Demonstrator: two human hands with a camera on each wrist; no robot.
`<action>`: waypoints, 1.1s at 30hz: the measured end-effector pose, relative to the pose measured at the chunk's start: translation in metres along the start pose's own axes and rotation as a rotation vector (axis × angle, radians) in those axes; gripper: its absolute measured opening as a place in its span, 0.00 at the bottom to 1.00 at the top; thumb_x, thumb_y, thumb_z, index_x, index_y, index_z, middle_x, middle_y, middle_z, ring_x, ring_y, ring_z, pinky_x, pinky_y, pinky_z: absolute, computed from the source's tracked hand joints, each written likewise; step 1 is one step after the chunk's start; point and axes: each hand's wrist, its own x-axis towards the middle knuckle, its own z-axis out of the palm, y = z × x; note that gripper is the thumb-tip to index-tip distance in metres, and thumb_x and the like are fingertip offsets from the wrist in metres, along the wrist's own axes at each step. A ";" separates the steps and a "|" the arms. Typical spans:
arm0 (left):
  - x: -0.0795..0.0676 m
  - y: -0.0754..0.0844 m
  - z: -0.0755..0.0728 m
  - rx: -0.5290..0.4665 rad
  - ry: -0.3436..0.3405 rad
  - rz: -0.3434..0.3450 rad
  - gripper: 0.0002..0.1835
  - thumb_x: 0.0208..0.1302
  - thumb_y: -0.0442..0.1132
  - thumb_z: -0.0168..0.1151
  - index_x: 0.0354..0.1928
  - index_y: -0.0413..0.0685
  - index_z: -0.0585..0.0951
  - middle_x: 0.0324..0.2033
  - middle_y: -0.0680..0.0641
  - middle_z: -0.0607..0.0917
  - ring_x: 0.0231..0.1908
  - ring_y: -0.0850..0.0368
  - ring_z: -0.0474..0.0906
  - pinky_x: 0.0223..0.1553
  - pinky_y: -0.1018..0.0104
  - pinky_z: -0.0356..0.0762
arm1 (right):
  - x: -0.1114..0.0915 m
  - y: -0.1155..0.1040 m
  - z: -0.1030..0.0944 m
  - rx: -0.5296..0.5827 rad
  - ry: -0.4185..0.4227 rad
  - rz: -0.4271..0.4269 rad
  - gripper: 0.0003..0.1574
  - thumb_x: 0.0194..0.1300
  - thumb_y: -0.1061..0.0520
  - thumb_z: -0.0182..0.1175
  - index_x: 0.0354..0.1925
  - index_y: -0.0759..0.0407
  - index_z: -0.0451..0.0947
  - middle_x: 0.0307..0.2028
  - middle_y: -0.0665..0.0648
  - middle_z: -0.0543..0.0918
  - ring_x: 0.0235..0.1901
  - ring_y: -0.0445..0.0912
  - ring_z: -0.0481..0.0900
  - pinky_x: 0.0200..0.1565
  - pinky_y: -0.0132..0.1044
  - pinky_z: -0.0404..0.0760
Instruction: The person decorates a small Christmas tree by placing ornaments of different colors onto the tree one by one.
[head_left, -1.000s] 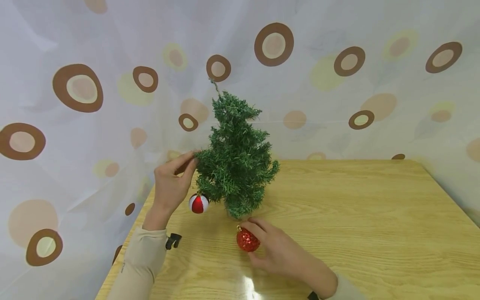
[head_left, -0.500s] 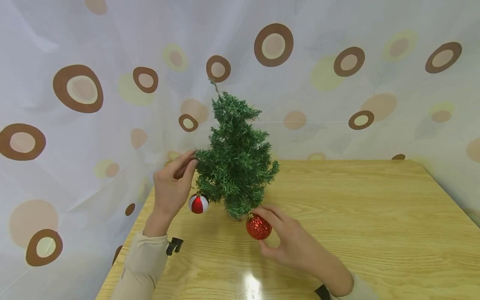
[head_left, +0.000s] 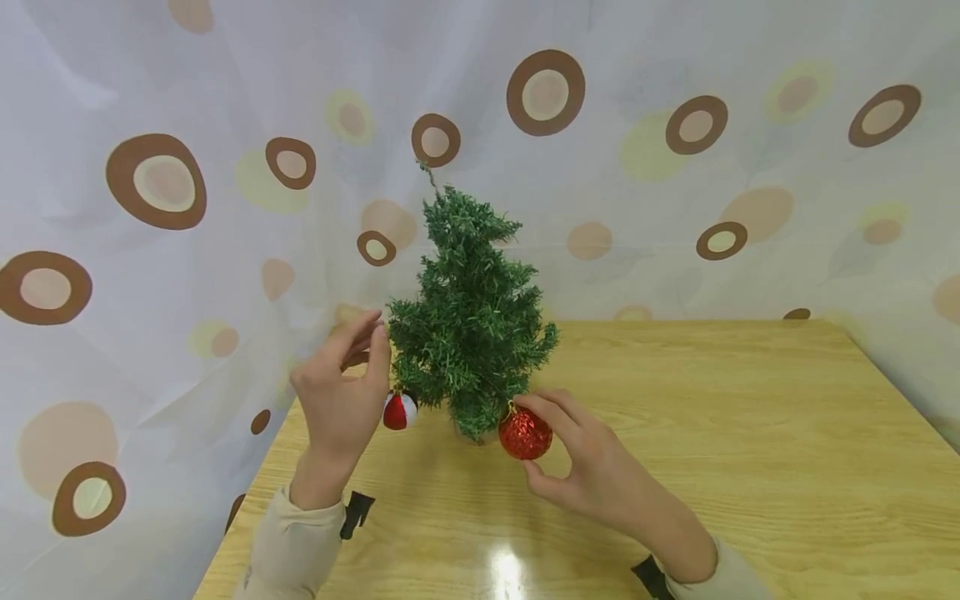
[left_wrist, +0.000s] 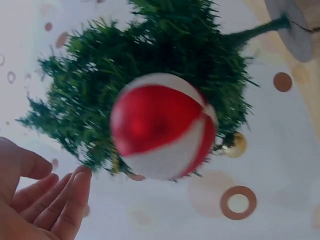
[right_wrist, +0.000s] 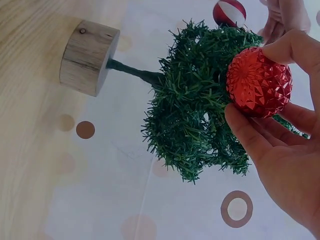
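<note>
A small artificial Christmas tree (head_left: pixel 472 317) stands on the table, its round wooden base (right_wrist: pixel 85 67) showing in the right wrist view. Low on its left side hangs a red and white bauble (head_left: pixel 400 412), large in the left wrist view. My left hand (head_left: pixel 341 400) is beside the left branches, thumb and fingers apart with nothing between them. In front of the lower right branches my right hand (head_left: pixel 600 467) holds a shiny red faceted bauble (head_left: pixel 525 433) between thumb and fingers. Its gold cap is near the fingertips, by the foliage.
In the left wrist view a gold bauble (left_wrist: pixel 234 145) shows at the tree's far side. The wooden table (head_left: pixel 720 433) reaches back to a pale sheet (head_left: pixel 637 208) printed with brown rings, which hangs behind and on the left.
My right hand has brought the red bauble up and to the right, close to the lower branches. My left hand has let go of the branch tip and drawn back slightly.
</note>
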 end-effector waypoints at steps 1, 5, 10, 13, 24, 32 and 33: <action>0.000 0.004 0.000 0.000 -0.001 0.016 0.10 0.69 0.29 0.67 0.49 0.36 0.90 0.37 0.38 0.93 0.30 0.44 0.91 0.41 0.86 0.80 | 0.001 0.000 -0.001 0.003 0.003 -0.003 0.46 0.51 0.66 0.76 0.68 0.62 0.74 0.59 0.61 0.80 0.49 0.49 0.88 0.45 0.37 0.91; -0.004 0.021 0.002 0.004 -0.042 0.079 0.08 0.68 0.30 0.68 0.45 0.35 0.91 0.35 0.40 0.93 0.28 0.48 0.89 0.36 0.77 0.84 | 0.004 -0.001 -0.003 0.010 0.013 -0.017 0.46 0.51 0.67 0.76 0.68 0.62 0.73 0.59 0.61 0.79 0.49 0.50 0.88 0.44 0.37 0.91; -0.011 0.038 0.008 -0.065 -0.225 0.196 0.05 0.67 0.30 0.70 0.42 0.37 0.91 0.33 0.44 0.92 0.27 0.57 0.87 0.31 0.67 0.86 | 0.008 -0.002 -0.006 -0.008 0.007 -0.013 0.47 0.51 0.66 0.78 0.69 0.62 0.73 0.60 0.60 0.78 0.52 0.50 0.86 0.45 0.39 0.91; -0.015 0.044 0.011 -0.148 -0.349 0.211 0.06 0.66 0.28 0.70 0.43 0.40 0.91 0.34 0.45 0.92 0.30 0.59 0.87 0.34 0.67 0.87 | 0.008 -0.002 -0.008 -0.010 0.001 -0.002 0.48 0.51 0.66 0.79 0.70 0.61 0.72 0.61 0.60 0.78 0.52 0.50 0.86 0.46 0.39 0.91; -0.030 0.051 0.024 -0.157 -0.622 0.174 0.09 0.67 0.35 0.74 0.46 0.41 0.90 0.40 0.47 0.92 0.35 0.61 0.88 0.36 0.74 0.85 | 0.012 -0.002 -0.011 -0.027 0.025 -0.039 0.49 0.50 0.65 0.79 0.70 0.62 0.72 0.61 0.59 0.78 0.54 0.50 0.84 0.48 0.41 0.91; -0.032 0.053 0.028 -0.126 -0.618 0.178 0.06 0.66 0.35 0.75 0.43 0.42 0.90 0.38 0.48 0.92 0.34 0.61 0.88 0.31 0.77 0.81 | 0.015 -0.005 -0.011 -0.027 0.042 -0.052 0.48 0.49 0.66 0.79 0.67 0.66 0.73 0.60 0.60 0.79 0.54 0.50 0.84 0.49 0.41 0.90; -0.032 0.053 0.028 -0.122 -0.616 0.178 0.06 0.66 0.35 0.75 0.42 0.42 0.90 0.37 0.48 0.92 0.33 0.62 0.87 0.31 0.78 0.80 | 0.015 -0.005 -0.011 -0.027 0.043 -0.051 0.47 0.48 0.66 0.80 0.67 0.66 0.73 0.60 0.60 0.79 0.54 0.49 0.84 0.49 0.40 0.90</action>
